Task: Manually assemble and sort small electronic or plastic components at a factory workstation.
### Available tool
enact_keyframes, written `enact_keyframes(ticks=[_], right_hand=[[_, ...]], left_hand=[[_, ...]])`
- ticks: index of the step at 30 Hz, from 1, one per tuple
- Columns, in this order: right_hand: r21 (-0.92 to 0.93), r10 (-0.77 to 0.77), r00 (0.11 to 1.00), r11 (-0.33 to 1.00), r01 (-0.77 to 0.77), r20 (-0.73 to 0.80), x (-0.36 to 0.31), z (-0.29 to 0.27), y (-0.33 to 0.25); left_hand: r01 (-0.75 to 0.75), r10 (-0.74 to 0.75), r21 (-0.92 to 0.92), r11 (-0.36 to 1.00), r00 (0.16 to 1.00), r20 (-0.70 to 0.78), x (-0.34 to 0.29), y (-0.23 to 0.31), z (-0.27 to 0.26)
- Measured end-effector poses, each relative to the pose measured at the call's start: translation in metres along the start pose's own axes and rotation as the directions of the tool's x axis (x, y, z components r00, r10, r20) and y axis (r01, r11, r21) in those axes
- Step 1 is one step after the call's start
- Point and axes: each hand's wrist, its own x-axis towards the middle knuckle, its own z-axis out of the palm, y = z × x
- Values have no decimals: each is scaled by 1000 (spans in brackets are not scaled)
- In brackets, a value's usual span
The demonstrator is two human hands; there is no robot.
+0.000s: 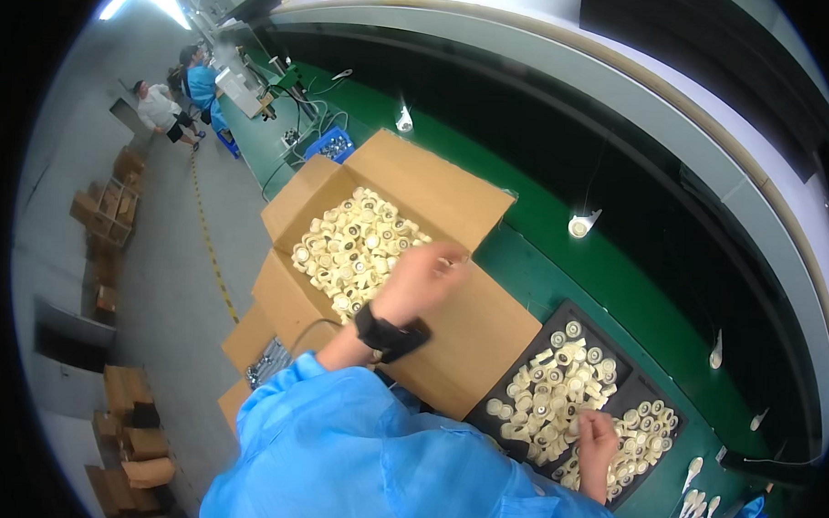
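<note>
An open cardboard box (453,201) full of small cream plastic round parts (356,243) stands on the green conveyor belt. My left hand (420,279) hovers over the box's right side, fingers curled, apparently pinching a part; a black strap wraps its wrist. To the right lies a black tray (525,359) heaped with the same cream parts (556,383). My right hand (598,437) rests on that heap with its fingers bent down into the parts. Whether it grips one is hidden. Blue sleeves cover both arms.
Green belt (542,273) runs diagonally, with single white parts (580,225) lying along it. A grey raised rail (621,93) borders its far side. A blue bin (330,145) sits beyond the box. People in blue work at far left (200,80). Cardboard boxes (126,404) are stacked on the floor.
</note>
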Motion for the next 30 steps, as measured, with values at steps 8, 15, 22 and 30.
enact_keyframes(ticks=[8,15,22,30], right_hand=[[59,35,744,993,-100,668,-43,-12,-55],[263,177,645,809,-526,744,-42,3,-63],[303,314,700,734,-608,642,-30,8,-42],[429,345,790,694,-578,506,40,21,-47]], left_hand=[[353,-391,-345,870,919,-46,9,-58,-72],[99,-131,-200,975,980,-152,106,-64,-100],[393,-298,337,855,906,-302,250,-100,-125],[633,-511,456,626,774,-374,367,-169,-91]])
